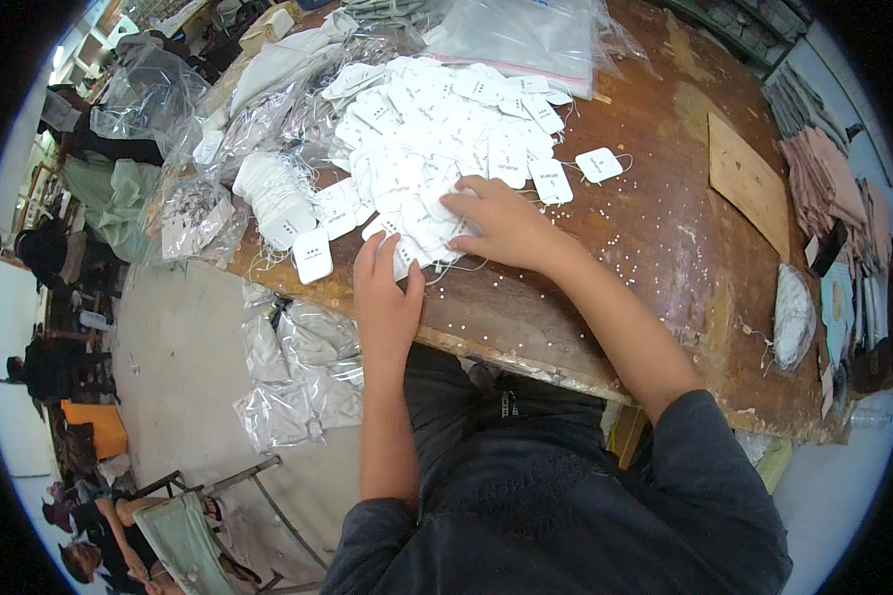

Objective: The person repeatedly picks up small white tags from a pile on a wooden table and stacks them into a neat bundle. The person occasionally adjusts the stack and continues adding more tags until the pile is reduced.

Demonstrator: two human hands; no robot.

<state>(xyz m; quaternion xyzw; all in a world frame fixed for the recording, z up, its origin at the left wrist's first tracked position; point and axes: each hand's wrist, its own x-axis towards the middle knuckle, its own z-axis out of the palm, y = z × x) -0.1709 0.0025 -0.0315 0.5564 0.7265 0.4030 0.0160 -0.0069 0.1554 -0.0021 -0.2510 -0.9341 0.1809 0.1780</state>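
A large heap of white hang tags (pixel 424 141), bearing printed writing and fitted with white strings, covers the wooden table before me. My right hand (pixel 500 223) lies over the heap's front edge, its fingers curled and thumb apart on several tags; whether it grips one is unclear. Close to the table's front edge, my left hand (pixel 388 290) touches the lowest tags with fingertips, thumb and fingers apart. Left of the heap lies a stacked bundle of strung tags (pixel 274 201), with a single tag (pixel 313 256) in front of it. Another loose tag (pixel 599 165) rests to the right.
Clear plastic bags (pixel 513 44) lie behind the heap; bagged garments (pixel 290 97) are at left. Small white bits dot the wooden table (pixel 565 290). A brown board (pixel 748 186) and folded clothes (pixel 826 178) are at right. Bagged garments (pixel 301 372) sit below the edge. People are at left.
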